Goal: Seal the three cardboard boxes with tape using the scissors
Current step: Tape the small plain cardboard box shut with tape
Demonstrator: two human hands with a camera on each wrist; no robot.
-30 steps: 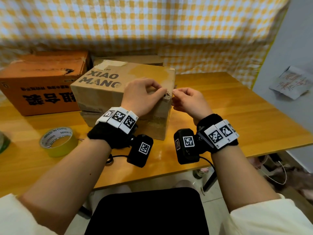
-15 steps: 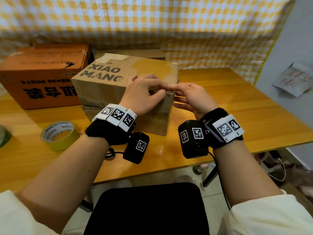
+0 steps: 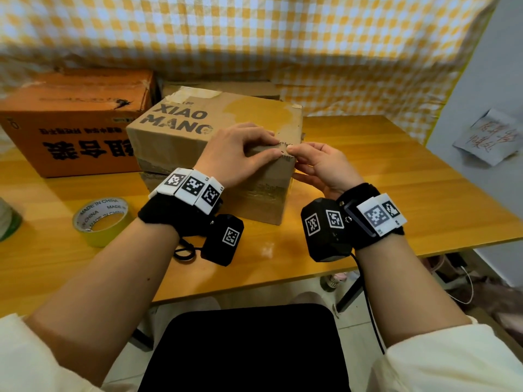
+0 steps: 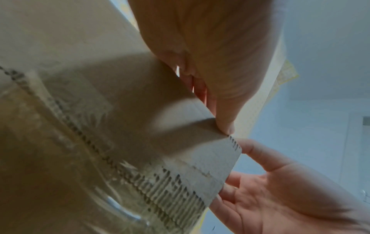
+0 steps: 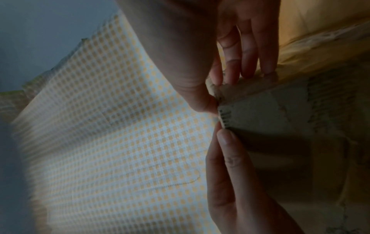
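Observation:
A brown box (image 3: 175,145) printed XIAO MANG stands mid-table. My left hand (image 3: 276,148) holds its near right top corner, fingers lying on the top and thumb (image 4: 224,123) pressed on the front face. From the right, my right hand (image 3: 293,154) pinches the frayed corner edge (image 5: 214,90) between thumb and fingers. An orange box (image 3: 70,131) sits at the left. Behind them a third box (image 3: 226,90) is mostly hidden. A roll of yellowish tape (image 3: 102,222) lies flat on the table at the left. No scissors are in view.
The wooden table (image 3: 368,171) has bare surface right of the brown box, and its front edge runs close to my wrists. A checked cloth (image 3: 311,52) hangs behind. A green object (image 3: 7,222) shows at the far left edge.
My left fingers, arched over the corner a second ago, now lie flatter on the box top. The right hand stays at the same corner, its palm turned more upward.

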